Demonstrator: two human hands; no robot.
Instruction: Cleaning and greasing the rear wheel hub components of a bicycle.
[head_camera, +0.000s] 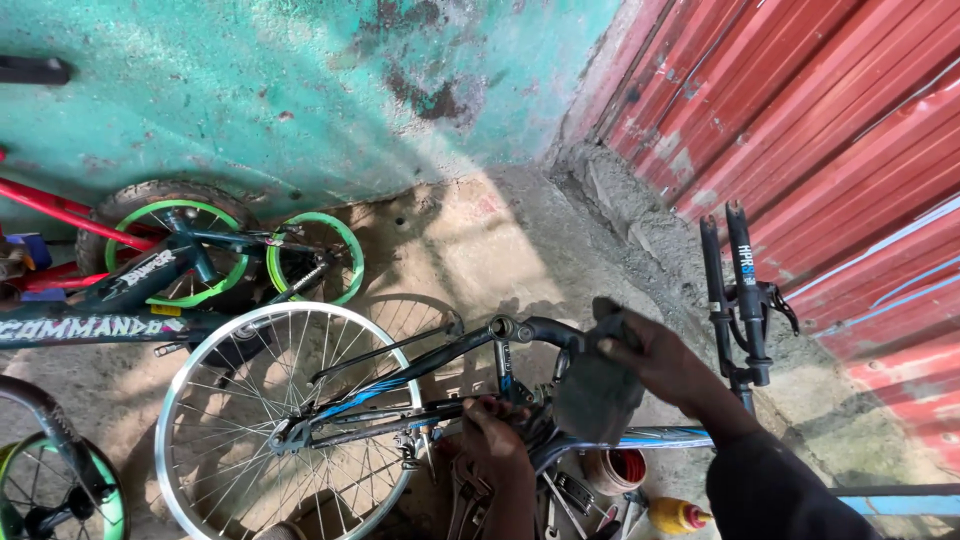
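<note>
Upturned bicycle frame (420, 365) lies on the concrete floor (480, 240); left hand (495, 440) pinches its bottom bracket, right hand (655, 355) clamps a grey rag (597, 395).

Hidden under the right hand (655, 360) and grey rag (597, 395): probably the saddle. Cut off below: the tools (585, 500).

An upturned bicycle frame (440, 365) is positioned at centre, its spoked wheel (290, 420) to the left and its fork (740, 290) raised to the right beside a corrugated sheet wall (850, 150). Small bicycles (180, 270) are stacked left, against a plastered wall (300, 90). Tools and a bottle (678, 515) lie beneath the frame.
</note>
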